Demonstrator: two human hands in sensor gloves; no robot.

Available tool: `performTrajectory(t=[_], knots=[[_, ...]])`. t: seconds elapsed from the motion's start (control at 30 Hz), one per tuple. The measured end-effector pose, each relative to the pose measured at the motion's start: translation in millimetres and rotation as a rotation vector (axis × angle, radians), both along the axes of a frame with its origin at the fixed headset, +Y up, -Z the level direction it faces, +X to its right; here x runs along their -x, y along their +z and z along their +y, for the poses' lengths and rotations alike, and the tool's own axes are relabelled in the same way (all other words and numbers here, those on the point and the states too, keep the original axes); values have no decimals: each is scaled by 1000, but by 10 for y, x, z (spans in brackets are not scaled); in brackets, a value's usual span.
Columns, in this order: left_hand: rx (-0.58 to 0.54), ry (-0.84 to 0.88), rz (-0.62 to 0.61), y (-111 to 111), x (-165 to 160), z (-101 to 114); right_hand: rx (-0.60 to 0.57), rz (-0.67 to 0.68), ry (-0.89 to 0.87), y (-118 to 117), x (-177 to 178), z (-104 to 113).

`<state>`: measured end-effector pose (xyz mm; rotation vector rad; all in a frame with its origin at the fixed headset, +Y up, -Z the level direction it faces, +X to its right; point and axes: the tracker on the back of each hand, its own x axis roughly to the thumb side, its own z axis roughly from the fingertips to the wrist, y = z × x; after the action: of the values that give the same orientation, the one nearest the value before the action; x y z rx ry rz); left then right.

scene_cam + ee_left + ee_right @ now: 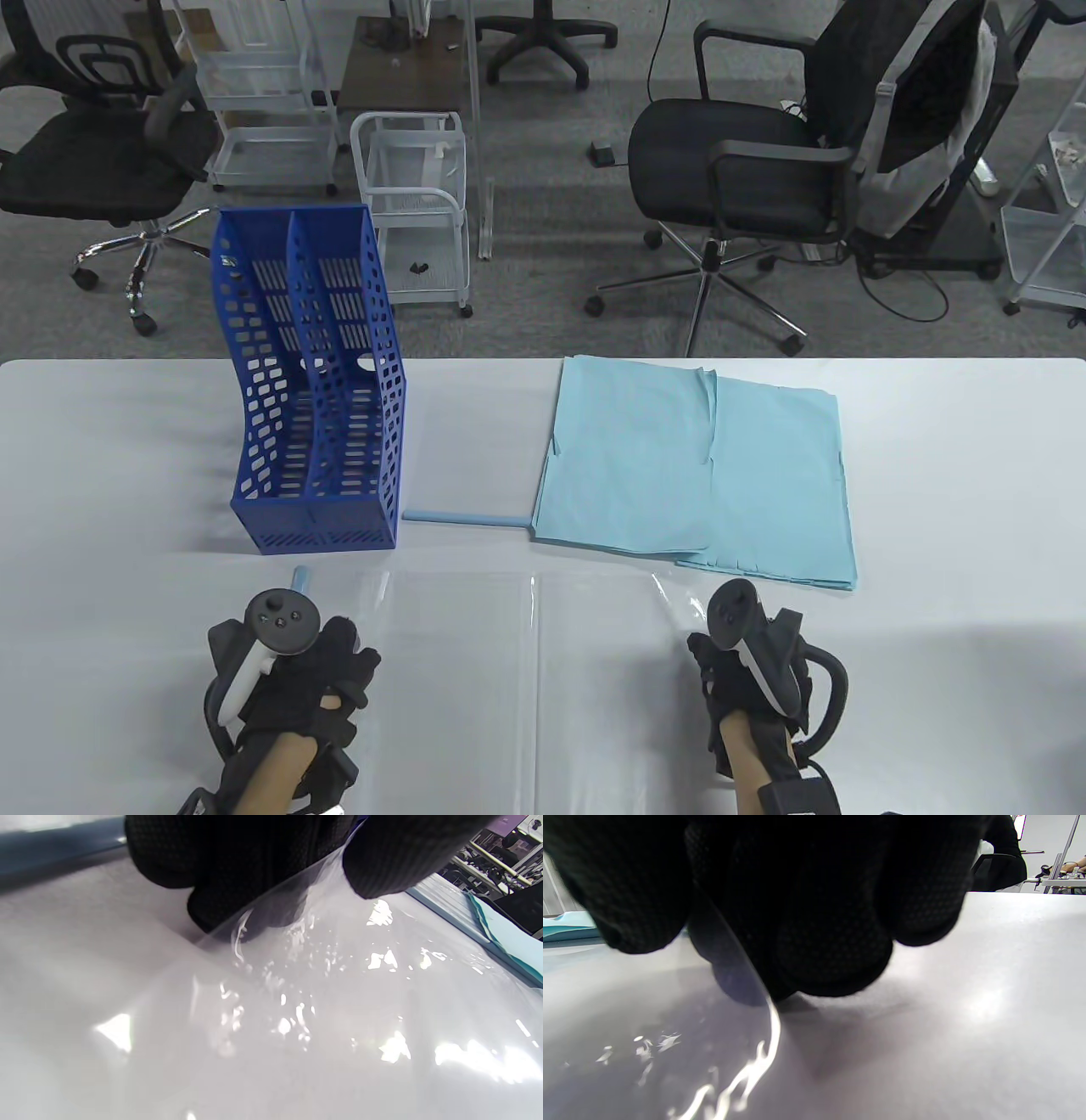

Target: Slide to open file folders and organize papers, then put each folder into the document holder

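The left hand (293, 671), at the lower left, pinches the left edge of a clear folder (526, 671); the right hand (751, 679), at the lower right, pinches its right edge. The folder lies open and flat on the white counter (933, 475). Above it, right of centre, lies a stack of light blue papers (696, 467), with a blue slide bar (462, 516) just left of it. A blue document holder (314, 390) stands empty at centre left. Office chairs (738, 170) and wire carts fill the grey floor behind.
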<state>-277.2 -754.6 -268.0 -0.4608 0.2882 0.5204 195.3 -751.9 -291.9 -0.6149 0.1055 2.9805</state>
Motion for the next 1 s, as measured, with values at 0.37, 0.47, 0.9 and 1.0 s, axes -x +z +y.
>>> performTrajectory(t=[0.37, 0.47, 0.9, 1.0], knots=[[-151, -197, 59, 112, -52, 219, -7, -104, 168, 61, 56, 87], [-231, -234, 49, 167, -100, 311, -115, -88, 201, 79, 84, 176], [-387, -314, -299, 260, -660, 268, -165, 242, 324, -509, 516, 179], [-367, -300, -313, 252, -675, 242, -69, 299, 338, -738, 601, 131]])
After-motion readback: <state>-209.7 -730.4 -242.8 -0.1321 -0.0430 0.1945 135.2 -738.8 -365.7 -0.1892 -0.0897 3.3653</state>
